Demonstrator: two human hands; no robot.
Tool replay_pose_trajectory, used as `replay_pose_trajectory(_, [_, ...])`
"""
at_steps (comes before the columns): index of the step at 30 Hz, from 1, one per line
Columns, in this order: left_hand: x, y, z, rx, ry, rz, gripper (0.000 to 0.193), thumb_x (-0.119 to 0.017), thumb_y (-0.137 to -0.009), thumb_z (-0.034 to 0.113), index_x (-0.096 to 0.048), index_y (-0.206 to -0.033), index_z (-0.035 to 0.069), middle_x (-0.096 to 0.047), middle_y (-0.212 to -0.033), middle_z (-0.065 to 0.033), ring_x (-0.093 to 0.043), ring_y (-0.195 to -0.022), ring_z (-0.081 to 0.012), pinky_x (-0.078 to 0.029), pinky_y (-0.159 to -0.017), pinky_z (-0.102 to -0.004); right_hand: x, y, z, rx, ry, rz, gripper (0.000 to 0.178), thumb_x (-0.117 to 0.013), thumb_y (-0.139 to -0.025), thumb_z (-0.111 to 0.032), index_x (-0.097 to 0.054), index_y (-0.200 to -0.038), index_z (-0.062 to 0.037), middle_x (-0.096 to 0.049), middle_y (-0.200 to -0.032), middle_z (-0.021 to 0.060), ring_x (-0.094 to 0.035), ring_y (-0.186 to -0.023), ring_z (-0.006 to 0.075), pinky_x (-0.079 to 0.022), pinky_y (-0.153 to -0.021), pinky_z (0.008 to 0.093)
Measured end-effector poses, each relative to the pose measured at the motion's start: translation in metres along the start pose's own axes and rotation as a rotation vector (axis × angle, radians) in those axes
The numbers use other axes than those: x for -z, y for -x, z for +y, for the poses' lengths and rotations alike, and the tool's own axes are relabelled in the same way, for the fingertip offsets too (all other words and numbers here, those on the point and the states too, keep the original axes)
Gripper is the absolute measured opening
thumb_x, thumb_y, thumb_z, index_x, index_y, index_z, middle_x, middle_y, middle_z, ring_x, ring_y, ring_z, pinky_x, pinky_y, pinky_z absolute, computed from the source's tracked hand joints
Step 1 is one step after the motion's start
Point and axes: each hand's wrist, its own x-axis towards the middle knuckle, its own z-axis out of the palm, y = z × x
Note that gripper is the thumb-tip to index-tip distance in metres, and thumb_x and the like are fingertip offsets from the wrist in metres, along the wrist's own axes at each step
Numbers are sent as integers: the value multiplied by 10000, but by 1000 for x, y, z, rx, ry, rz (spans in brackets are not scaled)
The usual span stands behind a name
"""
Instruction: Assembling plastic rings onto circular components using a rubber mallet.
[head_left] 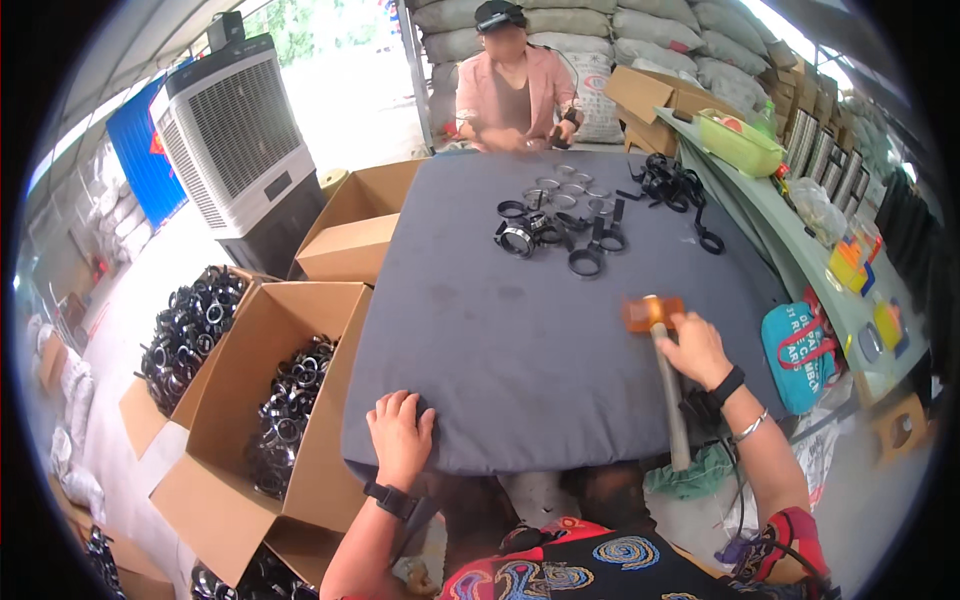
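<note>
My left hand (400, 435) lies on the near left edge of the cloth-covered table (500, 370), holding nothing, fingers stretched forward and thumb apart. At the right, my right hand (697, 348) has its thumb and fingers at the upper handle of a mallet (672, 400), just below its orange head (652, 314). The mallet's grey handle points toward me and reaches past the table's near edge. Ahead of both hands, black ring clamps (586, 262) lie in a loose group, with several metal rings (565, 186) behind them.
Cardboard boxes (345, 300) full of black ring parts (290, 410) stand left of the table. More black parts (668, 182) lie at its far right. Across sits a person (520, 95) in a pink jacket. A green side shelf (800, 240) and a turquoise bag (797, 355) border the right.
</note>
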Motion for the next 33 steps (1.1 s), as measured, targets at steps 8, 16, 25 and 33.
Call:
replay_pose_trajectory(8, [0,-5,-2,13,-2,-27,313,-711,-767,195,-640,-1013,16,-612,-1123,-142,-528,-1097,-322,-387,-890,-444,-5,-186,-96,569,-229,139,402,-540,-877,-263,-608,-1173,1,-620,-1097,202,-586,-1048,354,-456,-917,404])
replay_pose_trajectory(16, [4,-9,-6,28,28,-74,347,-709,-732,152,-614,-1050,51,-596,-1140,-118,-534,-1100,-321,-386,-877,-441,-68,-335,-188,542,-120,-71,420,-482,-898,-382,-662,-1112,-69,-657,-1080,200,-602,-1039,391,-461,-917,459])
replay_pose_trajectory(25, [6,-11,-7,62,50,-95,362,-716,-716,127,-619,-1058,63,-594,-1146,-105,-538,-1099,-316,-384,-873,-433,-130,-410,-152,352,75,-390,707,-497,-873,-580,-514,-1357,-66,-510,-1379,173,-482,-1277,314,-358,-1080,380])
replay_pose_trajectory(33, [1,-14,-7,46,50,-76,338,-699,-722,114,-622,-1044,44,-608,-1125,-128,-540,-1100,-338,-387,-881,-448,-117,-310,-169,356,57,-579,659,-556,-845,-568,-568,-1286,-79,-616,-1225,174,-573,-1153,340,-444,-983,409])
